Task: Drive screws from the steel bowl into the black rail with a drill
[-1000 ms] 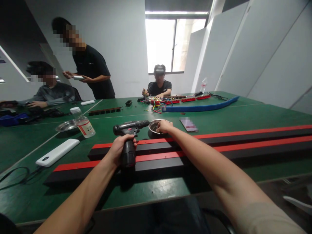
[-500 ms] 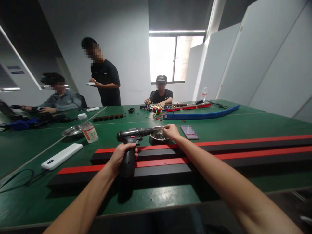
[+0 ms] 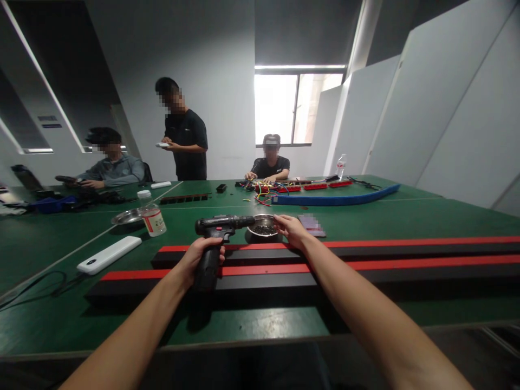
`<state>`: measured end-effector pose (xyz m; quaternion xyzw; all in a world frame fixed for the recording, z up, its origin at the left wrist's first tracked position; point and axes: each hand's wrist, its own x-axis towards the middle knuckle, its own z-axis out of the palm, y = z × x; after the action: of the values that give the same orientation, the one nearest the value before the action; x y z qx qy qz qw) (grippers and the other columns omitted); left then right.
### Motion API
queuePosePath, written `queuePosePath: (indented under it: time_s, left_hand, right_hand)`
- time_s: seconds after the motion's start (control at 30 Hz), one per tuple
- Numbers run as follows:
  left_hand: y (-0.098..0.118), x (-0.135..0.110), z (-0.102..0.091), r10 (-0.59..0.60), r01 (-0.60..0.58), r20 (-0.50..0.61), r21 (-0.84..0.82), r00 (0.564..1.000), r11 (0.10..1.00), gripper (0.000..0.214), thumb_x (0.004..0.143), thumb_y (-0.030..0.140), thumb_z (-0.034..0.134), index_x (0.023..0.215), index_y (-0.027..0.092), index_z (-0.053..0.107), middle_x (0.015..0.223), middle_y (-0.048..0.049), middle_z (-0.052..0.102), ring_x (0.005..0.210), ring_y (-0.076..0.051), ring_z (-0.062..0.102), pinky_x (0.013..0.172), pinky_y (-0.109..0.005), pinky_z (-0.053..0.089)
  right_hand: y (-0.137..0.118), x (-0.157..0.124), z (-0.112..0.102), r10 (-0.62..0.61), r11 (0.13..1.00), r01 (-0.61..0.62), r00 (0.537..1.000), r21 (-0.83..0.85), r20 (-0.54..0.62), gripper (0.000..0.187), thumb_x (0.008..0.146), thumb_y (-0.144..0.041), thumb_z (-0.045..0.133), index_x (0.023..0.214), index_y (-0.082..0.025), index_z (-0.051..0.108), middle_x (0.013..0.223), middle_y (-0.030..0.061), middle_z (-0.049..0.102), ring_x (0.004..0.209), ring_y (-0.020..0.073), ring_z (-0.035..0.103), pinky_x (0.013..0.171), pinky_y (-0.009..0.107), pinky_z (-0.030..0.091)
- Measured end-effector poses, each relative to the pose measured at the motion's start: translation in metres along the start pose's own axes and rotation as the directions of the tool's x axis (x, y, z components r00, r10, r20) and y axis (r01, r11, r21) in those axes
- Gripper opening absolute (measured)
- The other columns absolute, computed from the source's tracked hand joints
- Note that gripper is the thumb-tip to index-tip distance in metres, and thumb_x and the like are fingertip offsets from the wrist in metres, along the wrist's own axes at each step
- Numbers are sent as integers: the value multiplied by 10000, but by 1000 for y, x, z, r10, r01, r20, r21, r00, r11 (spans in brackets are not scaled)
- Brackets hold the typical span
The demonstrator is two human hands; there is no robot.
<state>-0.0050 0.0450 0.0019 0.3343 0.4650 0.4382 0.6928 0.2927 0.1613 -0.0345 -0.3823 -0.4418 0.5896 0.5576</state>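
My left hand (image 3: pixel 201 259) is wrapped round the grip of a black cordless drill (image 3: pixel 217 225), whose chuck and thin bit point right. At the tip of the bit, the fingers of my right hand (image 3: pixel 293 229) are pinched together; whatever small piece they hold is too small to make out. Just behind the bit stands a metal bowl (image 3: pixel 252 236) with many small dark screws in it. Two long black bars with red tops, a nearer one (image 3: pixel 260 284) and a farther one (image 3: pixel 244 253), lie side by side beneath my hands.
A phone (image 3: pixel 312 226) lies right of the bowl. To the left are a plastic bottle (image 3: pixel 153 219), a metal dish (image 3: pixel 125 218) and a white power bank-like device (image 3: pixel 109 254) with a cable. Farther back are a blue strip (image 3: pixel 333 200), wires (image 3: pixel 260 189) and three people.
My view has tilted up slightly, so the scene sits lower in the picture. My right hand stays at the bit's tip, its fingers a little more spread out; the drill remains in my left hand.
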Motion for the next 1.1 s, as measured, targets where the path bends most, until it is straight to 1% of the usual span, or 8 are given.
queuePosePath:
  time_s: [0.07, 0.2, 0.27, 0.4, 0.6, 0.73, 0.83, 1.1]
  left_hand:
    - [0, -1, 0, -15, 14, -19, -9, 1000, 1000, 196, 831, 280, 703, 751, 104, 674, 636, -73, 665, 470, -158, 632, 427, -274, 555]
    - [2, -4, 4, 31, -33, -71, -34, 997, 999, 131, 816, 214, 704, 757, 103, 667, 649, -68, 675, 473, -153, 645, 394, -238, 530]
    - [3, -6, 5, 29, -31, -78, -34, 997, 999, 122, 813, 199, 700, 752, 99, 666, 643, -66, 674, 469, -153, 648, 387, -234, 527]
    - [4, -6, 5, -28, 28, -58, 0, 998, 1000, 168, 817, 249, 702, 748, 99, 671, 610, -84, 668, 447, -172, 644, 393, -259, 540]
    - [2, -1, 1, 30, -30, -28, 5, 999, 1000, 156, 807, 234, 722, 746, 97, 676, 649, -81, 676, 475, -157, 644, 424, -250, 555]
    - [2, -2, 2, 25, -24, -6, 4, 1000, 1000, 158, 816, 226, 716, 748, 88, 680, 660, -80, 671, 489, -149, 644, 435, -245, 556]
    - [2, -3, 2, 11, -11, -19, -5, 1000, 1000, 143, 812, 217, 717, 750, 94, 676, 667, -82, 677, 494, -152, 651, 429, -244, 554]
    - [1, 0, -3, -12, 12, -10, -18, 1000, 1000, 146, 809, 245, 725, 785, 107, 682, 676, -86, 688, 504, -167, 658, 445, -284, 584]
  right_hand:
    - [-3, -2, 0, 21, 1000, -21, 1000, 17, 4, 101, 816, -221, 795, 854, -175, 713, 847, 58, 725, 700, 112, 639, 629, 199, 524]
    - [-8, -6, 3, 46, 999, -46, 999, 11, -7, 91, 815, -206, 790, 824, -178, 704, 800, 49, 713, 689, 115, 636, 597, 189, 510]
    - [-9, -6, 3, 50, 999, -50, 999, -10, -8, 98, 822, -224, 785, 820, -181, 697, 789, 50, 707, 690, 121, 634, 581, 189, 502]
    - [-7, -5, 2, 33, 998, -32, 999, -62, 15, 132, 835, -280, 777, 829, -186, 684, 799, 53, 703, 701, 129, 633, 579, 190, 494]
    - [-3, 0, -1, 31, 997, -27, 999, -71, 43, 140, 840, -301, 767, 864, -190, 685, 814, 46, 706, 707, 125, 632, 575, 189, 487]
    - [-3, 0, -1, 16, 998, -13, 999, -62, 46, 107, 852, -268, 751, 860, -186, 681, 814, 49, 702, 694, 116, 624, 562, 183, 476]
    - [-5, -2, 0, 19, 996, -16, 999, -85, 34, 96, 861, -262, 734, 858, -184, 677, 816, 54, 703, 707, 124, 629, 560, 185, 470]
    - [-7, -2, -1, 22, 993, -19, 999, -117, 27, 160, 821, -309, 761, 837, -188, 658, 739, 38, 672, 668, 127, 600, 549, 196, 447]
